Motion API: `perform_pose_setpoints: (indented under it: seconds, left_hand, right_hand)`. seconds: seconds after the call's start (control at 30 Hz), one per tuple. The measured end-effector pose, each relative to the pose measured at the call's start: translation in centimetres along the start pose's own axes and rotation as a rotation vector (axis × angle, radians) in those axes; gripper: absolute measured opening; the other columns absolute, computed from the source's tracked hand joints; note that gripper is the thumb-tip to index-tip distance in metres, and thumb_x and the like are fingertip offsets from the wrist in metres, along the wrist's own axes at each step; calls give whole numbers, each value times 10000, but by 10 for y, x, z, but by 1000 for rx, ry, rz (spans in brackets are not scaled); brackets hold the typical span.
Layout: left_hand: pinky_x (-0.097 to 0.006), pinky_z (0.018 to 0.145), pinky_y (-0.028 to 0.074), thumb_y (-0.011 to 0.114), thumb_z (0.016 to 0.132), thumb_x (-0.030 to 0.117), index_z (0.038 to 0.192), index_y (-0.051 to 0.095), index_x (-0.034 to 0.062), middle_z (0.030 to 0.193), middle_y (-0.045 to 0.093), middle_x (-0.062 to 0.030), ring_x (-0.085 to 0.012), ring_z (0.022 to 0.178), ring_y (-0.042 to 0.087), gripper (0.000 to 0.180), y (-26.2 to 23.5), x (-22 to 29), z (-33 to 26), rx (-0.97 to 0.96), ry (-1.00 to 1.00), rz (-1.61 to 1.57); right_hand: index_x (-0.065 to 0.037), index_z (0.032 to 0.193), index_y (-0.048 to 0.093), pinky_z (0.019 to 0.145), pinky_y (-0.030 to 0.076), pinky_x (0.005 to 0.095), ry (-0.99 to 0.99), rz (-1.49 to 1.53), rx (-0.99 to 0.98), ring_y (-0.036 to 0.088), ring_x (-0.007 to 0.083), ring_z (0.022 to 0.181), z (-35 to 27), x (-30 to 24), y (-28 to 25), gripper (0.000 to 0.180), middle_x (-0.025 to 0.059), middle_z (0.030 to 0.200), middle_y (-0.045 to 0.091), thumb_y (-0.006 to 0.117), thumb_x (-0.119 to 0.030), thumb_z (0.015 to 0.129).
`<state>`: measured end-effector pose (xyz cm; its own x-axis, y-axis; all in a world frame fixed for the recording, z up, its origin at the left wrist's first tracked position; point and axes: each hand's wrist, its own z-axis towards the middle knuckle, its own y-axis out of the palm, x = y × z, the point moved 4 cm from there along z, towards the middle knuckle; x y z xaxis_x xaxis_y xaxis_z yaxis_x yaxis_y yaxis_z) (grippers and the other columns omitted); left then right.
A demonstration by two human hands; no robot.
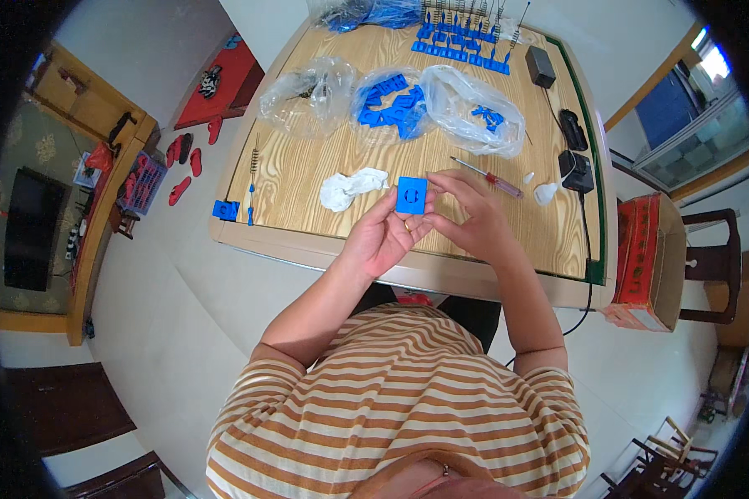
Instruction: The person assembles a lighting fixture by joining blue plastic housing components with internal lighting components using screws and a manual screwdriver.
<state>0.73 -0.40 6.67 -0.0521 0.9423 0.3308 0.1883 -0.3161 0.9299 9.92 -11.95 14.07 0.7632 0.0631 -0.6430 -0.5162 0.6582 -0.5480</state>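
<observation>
A flat, square blue plastic piece [412,196] with a round cut-out pattern is held up just over the table's near edge. My left hand [378,239] grips it from the left and below, a ring on one finger. My right hand [476,218] closes on its right edge, fingertips at the upper corner and thumb lower down. Crumpled white gloves or cloth [351,188] lie beside my left hand. Beyond my right hand is a screwdriver [493,178] with a red, clear handle. A thin rod with a spring [254,170] and a blue block [224,209] rest at the left.
Clear bags stand mid-table: one [295,104] with dark bits, another with blue parts [391,106], a third with small blue pieces [493,119]. Spring-topped blue assemblies [460,51] fill the back. A black box [540,66] and corded black device [576,170] sit right.
</observation>
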Motion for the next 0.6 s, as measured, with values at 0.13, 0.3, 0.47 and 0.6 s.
perform_pose_setpoints:
  seconds: [0.13, 0.3, 0.47, 0.6]
  left_hand:
    - [-378, 948, 425, 442, 959, 300, 1238, 473, 40, 1186, 572, -145, -227, 1095, 545, 383, -1, -2, 0, -41, -15, 22]
    - [-373, 941, 431, 428, 964, 306, 1233, 478, 51, 1176, 580, -133, -220, 1076, 556, 375, -1, -4, 0, -35, -30, 30]
    - [-345, 914, 447, 423, 967, 306, 1232, 476, 54, 1170, 580, -123, -197, 1013, 574, 369, 1, -5, 0, -55, -25, 21]
    - [-343, 911, 450, 426, 967, 301, 1231, 476, 57, 1165, 578, -122, -177, 972, 580, 364, 4, -5, -1, -31, -10, 18]
  right_hand:
    - [-55, 1199, 539, 882, 451, 365, 27, 37, -47, 551, 304, 1043, -3, 1, -5, 538, 141, 1128, 557, 729, -110, 698]
    - [-49, 1195, 540, 873, 453, 367, 3, -5, -51, 554, 305, 1032, -1, -3, -8, 523, 141, 1118, 563, 726, -129, 713]
    - [-73, 1158, 575, 841, 472, 341, -5, -14, -47, 583, 265, 986, 4, -10, -4, 503, 100, 1077, 597, 732, -80, 680]
    - [-68, 1148, 576, 837, 472, 337, -13, -12, -56, 585, 265, 984, 4, -6, -1, 488, 102, 1077, 598, 727, -77, 684]
